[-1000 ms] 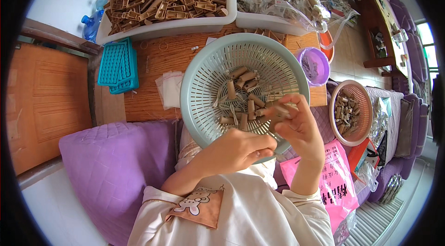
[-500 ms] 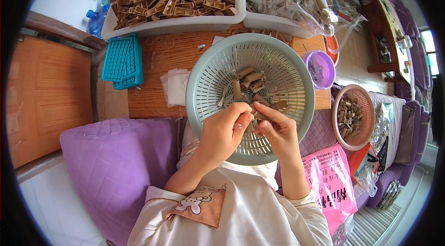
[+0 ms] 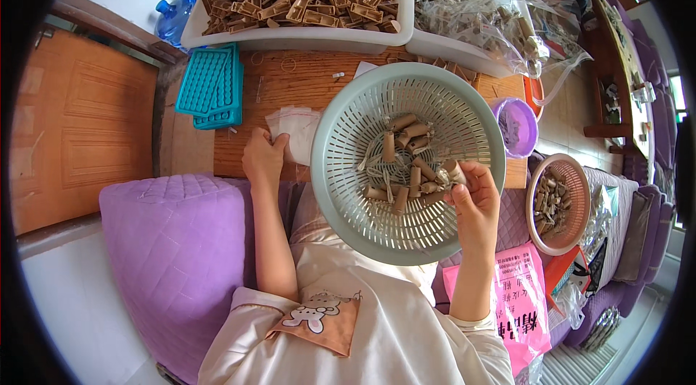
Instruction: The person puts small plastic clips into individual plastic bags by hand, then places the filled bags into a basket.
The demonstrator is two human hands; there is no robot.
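We have a wooden table (image 3: 243,106) across the middle. At its far side stands a white bin (image 3: 304,39) heaped with brown parts. In front, reaching past the table's near edge, we see a green-grey colander (image 3: 323,142). To the right, well apart from it, sits a peach basket (image 3: 579,200) with more tan pieces inside. Stacked teal trays (image 3: 208,84) lie far left on the table; a purple tub (image 3: 523,151) stands just beside the colander, right.

Right hand (image 3: 476,195): over the colander's right part, thumb and fingers closed together on a tan tube (image 3: 455,172), held up at a tilt. Left hand (image 3: 263,156): left of the colander, fingers curled, at the left edge of clear plastic bags (image 3: 301,140) lying on the table. We cannot tell whether it pinches one.

Smallest: loose tan tubes (image 3: 415,180), lying in several directions in the colander's bottom.
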